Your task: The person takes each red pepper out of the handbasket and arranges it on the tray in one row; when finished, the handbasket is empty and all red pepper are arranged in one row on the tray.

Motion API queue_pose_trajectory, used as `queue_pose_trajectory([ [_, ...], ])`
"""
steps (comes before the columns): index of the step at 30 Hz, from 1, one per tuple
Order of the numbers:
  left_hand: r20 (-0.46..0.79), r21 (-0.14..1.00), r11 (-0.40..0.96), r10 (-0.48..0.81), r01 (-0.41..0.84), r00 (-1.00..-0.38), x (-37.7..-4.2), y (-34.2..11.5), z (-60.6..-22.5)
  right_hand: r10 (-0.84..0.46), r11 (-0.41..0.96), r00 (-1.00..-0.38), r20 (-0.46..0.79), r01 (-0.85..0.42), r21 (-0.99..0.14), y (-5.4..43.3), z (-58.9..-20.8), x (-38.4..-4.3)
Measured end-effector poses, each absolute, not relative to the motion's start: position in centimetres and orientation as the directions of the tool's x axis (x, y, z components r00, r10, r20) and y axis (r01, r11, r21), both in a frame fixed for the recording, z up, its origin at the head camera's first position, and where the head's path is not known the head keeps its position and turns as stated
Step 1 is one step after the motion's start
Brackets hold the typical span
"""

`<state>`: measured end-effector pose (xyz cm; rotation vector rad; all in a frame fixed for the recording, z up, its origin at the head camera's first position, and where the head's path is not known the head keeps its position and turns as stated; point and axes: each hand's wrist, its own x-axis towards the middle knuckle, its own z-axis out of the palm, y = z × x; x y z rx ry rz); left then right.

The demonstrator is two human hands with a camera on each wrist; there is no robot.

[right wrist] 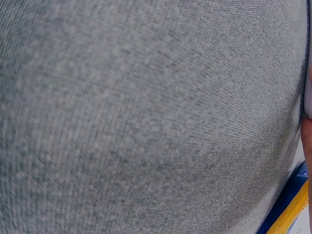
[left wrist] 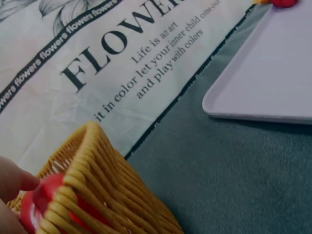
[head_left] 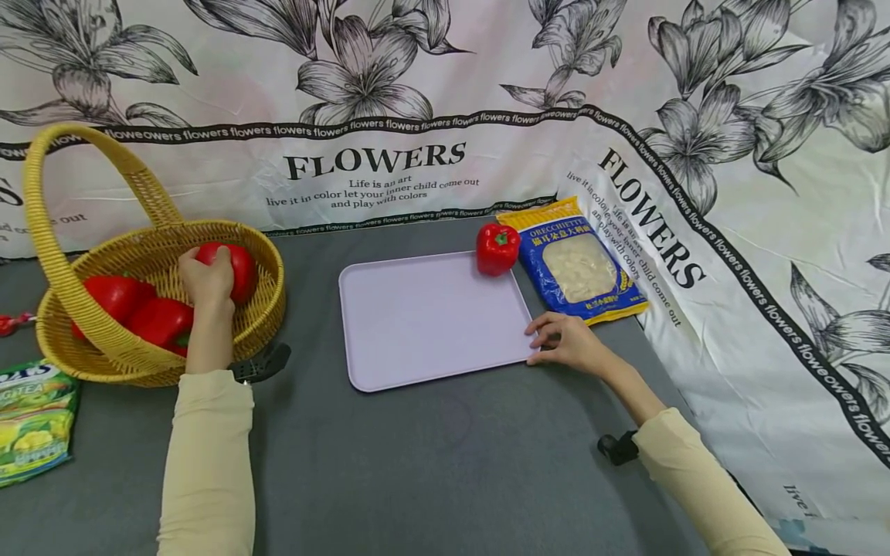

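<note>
In the head view, my left hand (head_left: 208, 276) reaches into the yellow wicker basket (head_left: 271, 309) and grips a red bell pepper (head_left: 243, 274) near its right wall. Two more red peppers (head_left: 163, 320) lie in the basket to the left of that hand. The left wrist view shows the gripped pepper (left wrist: 41, 200) partly behind the basket rim (left wrist: 92, 141). My right hand (head_left: 573, 344) holds the front right corner of a pale lilac tray (head_left: 431, 316), fingers bent at its edge. Another red bell pepper (head_left: 497, 249) sits at the tray's back right corner.
A blue and yellow bag of orecchette pasta (head_left: 580, 262) lies right of the tray, against the flower-printed cloth (head_left: 375, 170). At the far left are a green and yellow packet (head_left: 35, 425) and a small red object (head_left: 10, 324). The basket's tall handle (head_left: 42, 201) arches up on its left.
</note>
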<state>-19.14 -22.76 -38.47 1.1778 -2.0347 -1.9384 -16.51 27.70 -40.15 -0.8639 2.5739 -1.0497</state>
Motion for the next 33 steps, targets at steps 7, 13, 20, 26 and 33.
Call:
queue_pose_trajectory([
  [7,-0.466,0.869,-0.097,-0.491,-0.485,-0.736,-18.8,-23.0,-38.8,-0.597,0.569,-0.802,0.005,-0.428,-0.702,27.7,-40.2,-16.5],
  [13,-0.472,0.872,-0.129,-0.471,-0.472,-0.745,-18.8,-23.1,-39.0,-0.601,0.572,-0.800,0.006,-0.434,-0.696,27.7,-40.2,-16.5],
  [20,-0.449,0.889,-0.137,-0.447,-0.437,-0.773,-18.3,-23.1,-38.7,-0.601,0.577,-0.800,-0.012,-0.423,-0.699,27.7,-40.0,-16.5],
  [26,-0.420,0.901,-0.067,-0.380,-0.428,-0.824,-17.3,-22.4,-38.5,-0.604,0.570,-0.797,-0.003,-0.429,-0.700,27.7,-40.0,-16.5],
  [33,-0.351,0.922,0.014,-0.392,-0.387,-0.851,-16.4,-21.8,-38.7,-0.599,0.577,-0.800,-0.010,-0.424,-0.698,27.8,-40.0,-16.5],
])
